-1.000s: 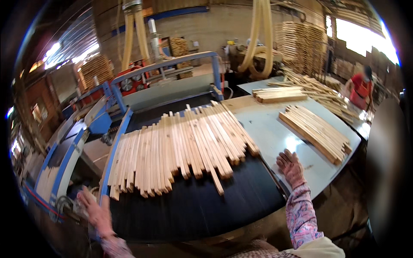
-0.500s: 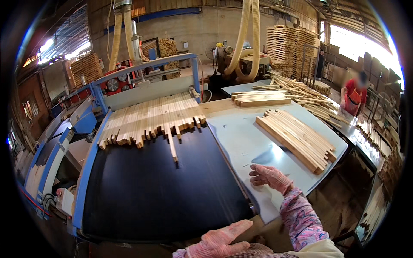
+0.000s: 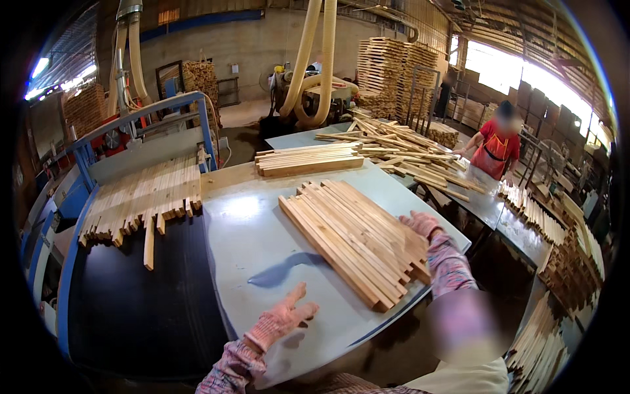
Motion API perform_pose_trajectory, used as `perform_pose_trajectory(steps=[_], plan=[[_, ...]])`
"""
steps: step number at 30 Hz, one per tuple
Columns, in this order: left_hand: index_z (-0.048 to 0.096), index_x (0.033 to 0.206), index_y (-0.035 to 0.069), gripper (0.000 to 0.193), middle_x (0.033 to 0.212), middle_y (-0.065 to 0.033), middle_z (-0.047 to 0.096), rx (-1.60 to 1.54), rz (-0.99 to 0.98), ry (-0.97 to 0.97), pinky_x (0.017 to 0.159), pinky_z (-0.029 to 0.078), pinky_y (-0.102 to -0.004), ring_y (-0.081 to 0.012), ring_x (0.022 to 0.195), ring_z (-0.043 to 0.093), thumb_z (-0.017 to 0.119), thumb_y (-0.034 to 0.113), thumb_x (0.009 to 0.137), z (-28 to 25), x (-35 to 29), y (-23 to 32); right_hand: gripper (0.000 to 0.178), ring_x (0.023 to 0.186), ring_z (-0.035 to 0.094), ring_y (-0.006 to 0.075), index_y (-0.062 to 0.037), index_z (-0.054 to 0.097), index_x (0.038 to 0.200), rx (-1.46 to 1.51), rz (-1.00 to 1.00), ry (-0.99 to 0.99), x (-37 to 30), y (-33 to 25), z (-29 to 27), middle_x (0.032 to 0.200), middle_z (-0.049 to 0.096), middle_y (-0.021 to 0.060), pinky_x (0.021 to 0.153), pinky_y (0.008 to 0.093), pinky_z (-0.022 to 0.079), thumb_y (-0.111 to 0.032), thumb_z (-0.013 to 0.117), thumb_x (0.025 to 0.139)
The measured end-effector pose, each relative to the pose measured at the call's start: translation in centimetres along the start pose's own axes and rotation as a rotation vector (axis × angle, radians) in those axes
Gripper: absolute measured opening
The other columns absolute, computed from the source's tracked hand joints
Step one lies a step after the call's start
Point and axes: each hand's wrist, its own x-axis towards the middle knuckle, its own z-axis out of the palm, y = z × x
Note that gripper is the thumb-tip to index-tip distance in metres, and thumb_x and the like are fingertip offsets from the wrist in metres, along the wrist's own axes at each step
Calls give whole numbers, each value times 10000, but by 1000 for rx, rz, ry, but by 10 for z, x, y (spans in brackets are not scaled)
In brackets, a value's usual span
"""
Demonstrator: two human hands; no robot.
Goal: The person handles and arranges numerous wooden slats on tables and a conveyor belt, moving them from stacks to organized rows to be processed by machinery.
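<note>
A batch of wooden strips, laid side by side with uneven ends, lies on the pale grey tabletop. My right hand, in a pinkish knit glove, is at the right side of this batch, fingers stretched along its edge; whether it presses on the wood I cannot tell. Over the near left part of the tabletop is my left hand, gloved alike, with fingers spread and nothing in them. It is apart from the strips.
Left of the tabletop runs a black conveyor belt carrying a row of strips into a blue-framed machine. A smaller stack of strips and a loose pile lie beyond. A person in red stands at the far right.
The view has turned to the right. My right hand has moved from the tabletop's near side to the batch's right side; my left hand has come up over the tabletop.
</note>
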Motion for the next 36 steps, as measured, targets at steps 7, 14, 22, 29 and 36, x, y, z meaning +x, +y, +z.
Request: perform_pose_trajectory(steps=[7,14,22,29,36], plan=[[271,1578,-21,945,1578,-257,383,273,83,295,1136,411,-401,-370,1395,468,671,522,916,55,109,-25,504,1221,613,351,-125,632,1348,304,72,286,21,-19,70,1311,630,198,991,428,535,-419,654,939],[227,1580,-34,1010,1597,-286,328,361,60,339,1218,293,-402,-394,1485,337,671,545,882,74,135,-34,492,971,717,301,-102,728,1237,472,-17,-5,-4,-26,26,1010,762,175,904,398,538,-477,672,924],[178,1601,-13,1014,1594,-298,321,407,-48,389,1213,321,-414,-394,1480,351,707,429,858,31,23,-48,468,958,719,232,-84,753,1161,593,-215,121,-100,-63,70,946,760,127,853,354,539,-494,625,975],[212,1583,-32,970,1547,-309,384,505,-87,411,1187,351,-422,-414,1431,413,714,389,868,5,-72,-65,417,1059,671,287,-110,728,1219,404,-220,85,-165,-128,79,1112,713,133,913,379,515,-433,595,992],[199,1578,-12,949,1486,-331,446,595,47,565,1063,457,-465,-475,1274,545,684,411,881,-11,-49,-75,440,981,702,275,-81,739,1136,695,-315,39,-119,-150,86,1022,749,135,876,384,537,-462,580,985]])
